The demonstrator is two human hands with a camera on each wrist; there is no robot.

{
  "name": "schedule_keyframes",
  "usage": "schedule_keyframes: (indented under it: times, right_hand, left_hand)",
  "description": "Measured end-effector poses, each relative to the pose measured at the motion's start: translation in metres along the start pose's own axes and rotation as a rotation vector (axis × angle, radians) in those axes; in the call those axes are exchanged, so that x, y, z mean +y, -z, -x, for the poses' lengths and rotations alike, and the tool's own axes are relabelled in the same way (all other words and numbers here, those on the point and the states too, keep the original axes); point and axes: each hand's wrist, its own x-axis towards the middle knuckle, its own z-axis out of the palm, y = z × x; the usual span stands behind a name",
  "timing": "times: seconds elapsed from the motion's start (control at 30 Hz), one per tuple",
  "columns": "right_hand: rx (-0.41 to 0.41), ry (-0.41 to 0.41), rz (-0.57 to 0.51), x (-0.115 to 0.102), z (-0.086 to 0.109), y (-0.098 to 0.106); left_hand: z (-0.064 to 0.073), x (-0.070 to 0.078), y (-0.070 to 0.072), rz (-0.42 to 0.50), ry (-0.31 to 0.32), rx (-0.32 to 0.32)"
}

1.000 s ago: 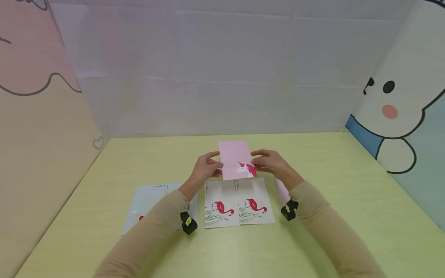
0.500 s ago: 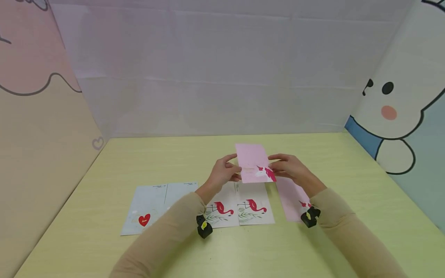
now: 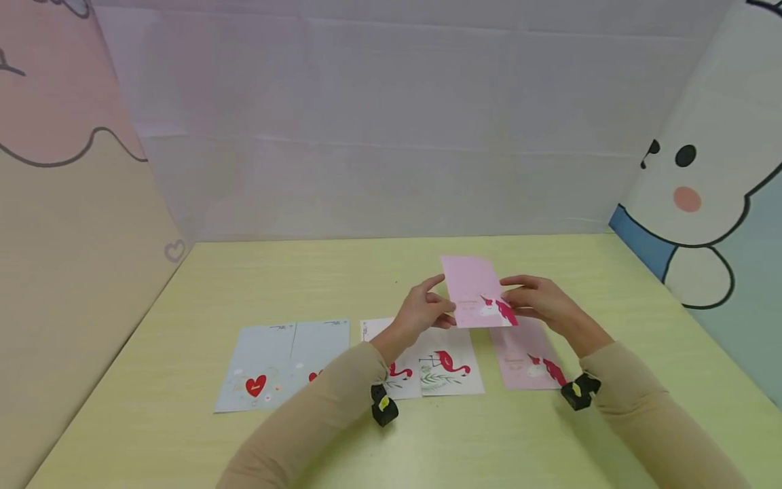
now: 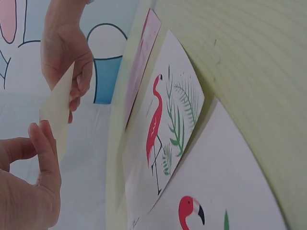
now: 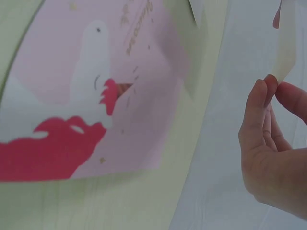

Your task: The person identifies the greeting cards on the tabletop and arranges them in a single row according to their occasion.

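Note:
Both hands hold up a pink unicorn card (image 3: 470,280) over the table. My left hand (image 3: 421,314) pinches its left edge between thumb and fingers. At the opposite edge, my right hand (image 3: 546,304) pinches it too; the right wrist view shows thumb and fingertip meeting on the paper. Below and slightly right of the held card, a matching pink unicorn card (image 3: 516,353) lies flat, its top partly covered in the head view. Under my left forearm are two white flamingo cards (image 3: 452,370), side by side, the left one partly hidden by the sleeve.
Two pale blue heart cards (image 3: 263,356) lie side by side at the left, the right one partly covered by the left sleeve. The light wooden table (image 3: 153,380) meets a white cloth backdrop (image 3: 379,136) behind, with cartoon-printed panels at both sides.
Both hands have carried the pink unicorn card rightward, from behind the flamingo cards to above the lying pink card. More of the blue heart cards and the lying pink card now shows.

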Motion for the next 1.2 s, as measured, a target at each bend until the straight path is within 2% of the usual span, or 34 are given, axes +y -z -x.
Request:
schedule_keyframes:
  times: [0.33, 0.5, 0.77, 1.2]
  right_hand:
    - [-0.023, 0.008, 0.026, 0.021, 0.015, 0.025]
    - [-0.023, -0.012, 0.025, 0.028, 0.023, 0.036]
    - [-0.024, -0.037, 0.016, 0.042, 0.036, 0.051]
    - [0.002, -0.079, 0.061, 0.067, 0.056, 0.079]
  left_hand:
    - [-0.003, -0.005, -0.033, 0.035, 0.020, -0.016]
    - [-0.004, -0.009, -0.049, 0.075, -0.004, 0.009]
    - [-0.003, -0.017, -0.073, 0.084, -0.043, 0.050]
    - [0.008, -0.023, -0.114, 0.077, 0.034, -0.024]
